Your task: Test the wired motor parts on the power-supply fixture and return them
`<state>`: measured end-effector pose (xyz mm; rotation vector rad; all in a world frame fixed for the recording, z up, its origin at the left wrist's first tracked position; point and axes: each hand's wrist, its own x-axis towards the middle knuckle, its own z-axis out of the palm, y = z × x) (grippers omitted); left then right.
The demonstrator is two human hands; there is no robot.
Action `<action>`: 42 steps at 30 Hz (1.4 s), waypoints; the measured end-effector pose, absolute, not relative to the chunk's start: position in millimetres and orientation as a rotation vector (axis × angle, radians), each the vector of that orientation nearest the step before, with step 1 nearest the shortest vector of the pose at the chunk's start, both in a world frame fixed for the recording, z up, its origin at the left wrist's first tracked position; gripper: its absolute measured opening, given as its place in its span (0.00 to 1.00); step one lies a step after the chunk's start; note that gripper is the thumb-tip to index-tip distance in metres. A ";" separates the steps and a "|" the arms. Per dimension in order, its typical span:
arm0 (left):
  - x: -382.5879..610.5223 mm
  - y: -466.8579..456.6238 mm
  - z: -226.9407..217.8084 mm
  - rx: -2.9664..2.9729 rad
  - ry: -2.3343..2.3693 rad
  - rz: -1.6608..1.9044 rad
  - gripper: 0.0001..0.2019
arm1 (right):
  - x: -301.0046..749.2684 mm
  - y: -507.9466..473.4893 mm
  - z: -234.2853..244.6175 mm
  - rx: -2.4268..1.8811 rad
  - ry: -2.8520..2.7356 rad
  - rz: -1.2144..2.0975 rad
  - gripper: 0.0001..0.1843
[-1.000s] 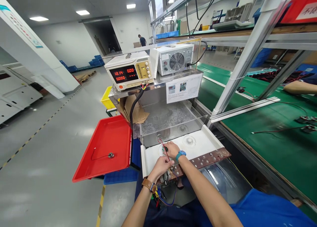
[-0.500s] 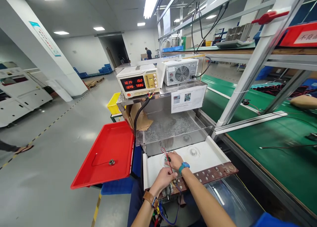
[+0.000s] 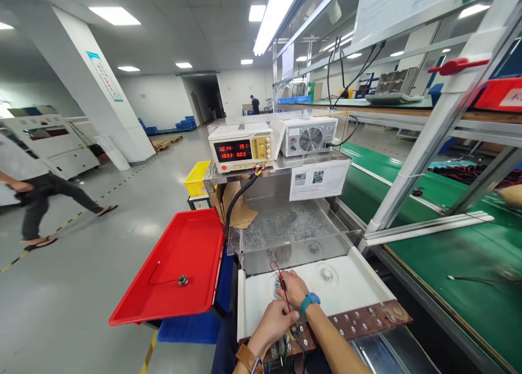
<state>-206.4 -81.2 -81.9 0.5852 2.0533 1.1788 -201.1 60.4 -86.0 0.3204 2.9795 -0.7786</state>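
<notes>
With the fingers of our right hand, we are gripping a small circuit part, curled closed around its right side and leaving some of its green face showing. With our left hand, we are pinching a red lead near its lower end, thumb and fingertips nearly meeting; they are hiding the tip, so we cannot tell how it is seated.

The lead is looping up behind the part and dropping between our hands — slack enough, we judge, not to be tugging. We are holding the part at the left end of the white panel; whether it is touching the surface, we cannot tell. Our left fingertips are lying at the front edge, by the studded brown strip.

To be doing this well, we should be gripping lightly and evenly with the right, pinching the lead without twisting it, and avoiding the bare metal studs. Beyond the panel, the display unit is showing lit red figures — worth watching without shifting either hand. To our left, a second circuit part is lying in the red tray.
</notes>
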 end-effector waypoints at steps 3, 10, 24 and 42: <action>-205.6 -81.0 -77.9 0.577 2.076 1.179 0.18 | -201.6 57.8 -88.4 0.346 2.989 -0.794 0.15; -208.5 -79.2 -73.9 0.610 2.060 1.169 0.20 | -200.7 54.4 -89.2 0.360 3.010 -0.815 0.14; -209.6 -77.6 -62.6 0.747 2.177 1.225 0.31 | -206.3 60.2 -69.0 0.403 3.079 -0.788 0.18; -129.9 64.1 24.3 0.851 1.648 1.593 0.34 | 111.1 372.0 29.8 2.933 2.161 -0.720 0.22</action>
